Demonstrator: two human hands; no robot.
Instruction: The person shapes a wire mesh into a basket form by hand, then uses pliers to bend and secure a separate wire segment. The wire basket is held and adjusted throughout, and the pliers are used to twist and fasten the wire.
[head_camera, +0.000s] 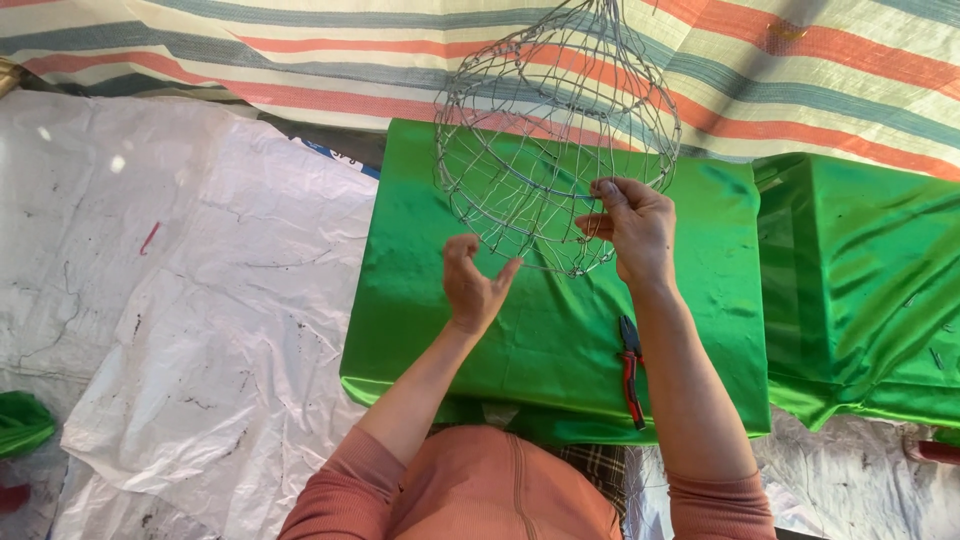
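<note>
While the wire basket (555, 140) is hanging above the green-covered desk (560, 330), the right hand (635, 230) is pinching its lower rim wires, grip clenched on the basket. The left hand (472, 285) is hovering just below it, fingers spread, grip released. Red-handled pliers (631, 368) are lying on the desk beside the right forearm.
</note>
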